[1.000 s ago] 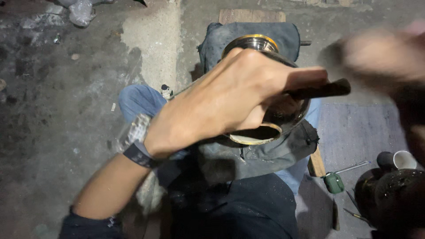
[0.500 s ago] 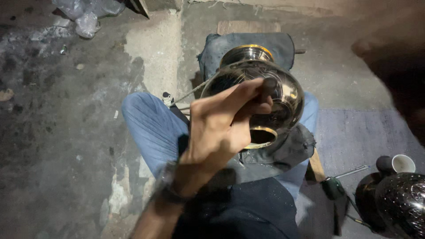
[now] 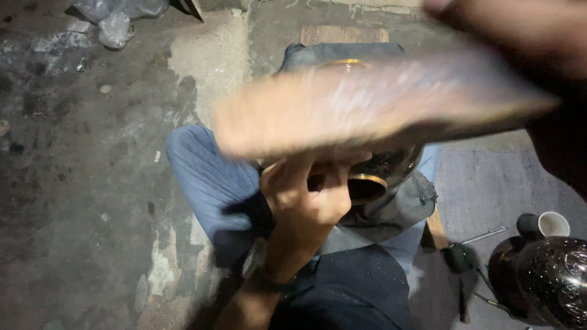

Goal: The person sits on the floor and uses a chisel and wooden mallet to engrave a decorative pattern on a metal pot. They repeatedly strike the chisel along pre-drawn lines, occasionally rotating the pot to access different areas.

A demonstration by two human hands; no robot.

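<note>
Head view, now: left hand (image 3: 309,198) up in front of the lap, fingers (image 3: 292,177) curled in against the mouth of the shiny round pot (image 3: 385,174). Looks like a grip on the pot's rim, but too blurry to be sure, so cannot tell for certain. Pot resting on a grey cloth (image 3: 391,214) over the knees, gold ring of its mouth facing up.

Half a second back, pot in plain sight with the left hand over it. Now a big flat blurred piece, maybe a board (image 3: 373,107), swung across the top of the pot, hiding most of it. Right hand (image 3: 526,33) high in the top corner, very blurred; seems to carry that board, fingers' hold not clear.

Means fast work over the pot just started.

On the floor (image 3: 92,183) to the right: another dark shiny pot (image 3: 553,281), a small cup (image 3: 547,224), a green-handled tool (image 3: 460,256).
</note>
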